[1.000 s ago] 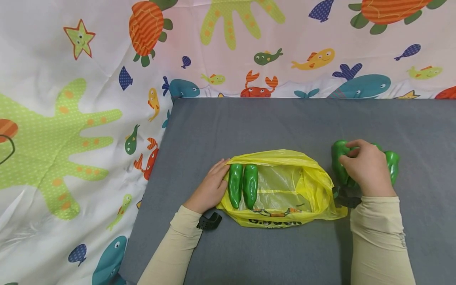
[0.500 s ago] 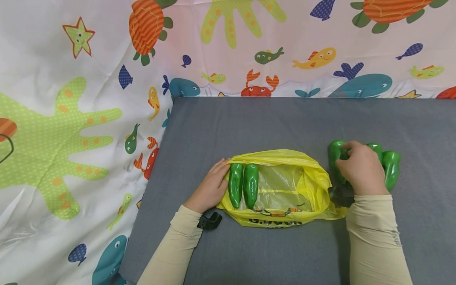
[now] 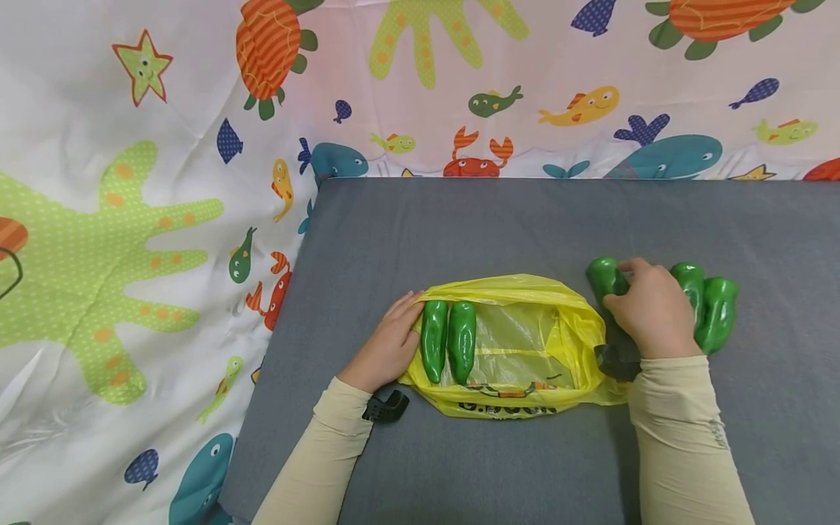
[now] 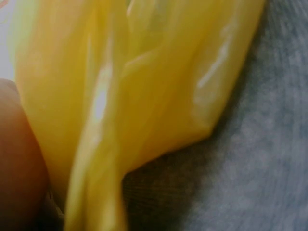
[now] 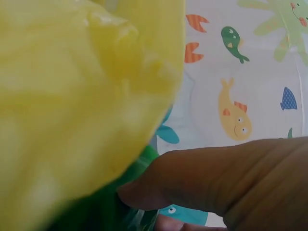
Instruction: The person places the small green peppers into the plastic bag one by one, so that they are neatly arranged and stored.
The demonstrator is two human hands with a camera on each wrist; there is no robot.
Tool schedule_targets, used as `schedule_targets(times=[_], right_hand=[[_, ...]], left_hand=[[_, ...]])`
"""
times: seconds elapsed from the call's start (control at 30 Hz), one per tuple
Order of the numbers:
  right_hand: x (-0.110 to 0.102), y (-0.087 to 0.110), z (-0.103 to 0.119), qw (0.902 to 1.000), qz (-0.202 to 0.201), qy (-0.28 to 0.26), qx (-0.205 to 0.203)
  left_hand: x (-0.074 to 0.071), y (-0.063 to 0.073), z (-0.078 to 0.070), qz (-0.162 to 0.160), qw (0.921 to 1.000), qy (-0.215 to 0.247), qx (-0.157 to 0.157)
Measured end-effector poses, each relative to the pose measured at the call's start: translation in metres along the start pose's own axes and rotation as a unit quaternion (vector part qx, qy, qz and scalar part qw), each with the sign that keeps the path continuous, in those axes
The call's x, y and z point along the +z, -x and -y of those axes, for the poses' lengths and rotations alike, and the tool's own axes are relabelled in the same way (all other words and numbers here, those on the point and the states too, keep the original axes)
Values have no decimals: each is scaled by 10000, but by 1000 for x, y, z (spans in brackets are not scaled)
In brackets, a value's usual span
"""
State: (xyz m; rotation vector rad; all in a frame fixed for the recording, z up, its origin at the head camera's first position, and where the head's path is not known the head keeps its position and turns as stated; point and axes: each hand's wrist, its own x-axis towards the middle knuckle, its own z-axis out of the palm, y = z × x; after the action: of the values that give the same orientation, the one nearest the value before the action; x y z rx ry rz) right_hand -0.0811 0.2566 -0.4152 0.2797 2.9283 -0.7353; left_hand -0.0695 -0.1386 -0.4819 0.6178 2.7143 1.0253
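A yellow plastic bag [image 3: 518, 405] lies on its side with its mouth spread wide. Inside, at its left end, two glossy long green peppers [image 3: 462, 343] lie side by side. My left hand [image 3: 387, 339] holds the bag's left edge; in the left wrist view the yellow film [image 4: 159, 96] hides most of the fingers. Just right of the bag, my right hand [image 3: 650, 310] grips another green pepper [image 3: 604, 277] between thumb and fingers, its lower part hidden. In the right wrist view the thumb [image 5: 178, 180] presses on this pepper, beside the bag's film.
Right of my right hand, two more green peppers [image 3: 718, 313] lie close together on the grey tabletop [image 3: 472, 226]. A curtain printed with sea animals [image 3: 420, 131] hangs behind and to the left of the table. Dark wrist devices [image 3: 386, 407] sit by both cuffs.
My right hand has moved left toward the bag with the gripped pepper, away from the other two peppers, which now show more fully. The left hand has stayed in place.
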Motion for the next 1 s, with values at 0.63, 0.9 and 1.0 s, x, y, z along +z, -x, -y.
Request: schedule_targets(times=[0.63, 0.9, 1.0], right_hand=[[5, -3, 2, 9990, 221, -386, -19], [4, -5, 0, 9984, 271, -481, -115], [2, -4, 0, 9983, 234, -521, -65]], left_hand=[[0, 1, 1, -12, 10000, 30, 9], [0, 0, 1, 8, 10000, 44, -20], [0, 0, 0, 19, 10000, 31, -48]])
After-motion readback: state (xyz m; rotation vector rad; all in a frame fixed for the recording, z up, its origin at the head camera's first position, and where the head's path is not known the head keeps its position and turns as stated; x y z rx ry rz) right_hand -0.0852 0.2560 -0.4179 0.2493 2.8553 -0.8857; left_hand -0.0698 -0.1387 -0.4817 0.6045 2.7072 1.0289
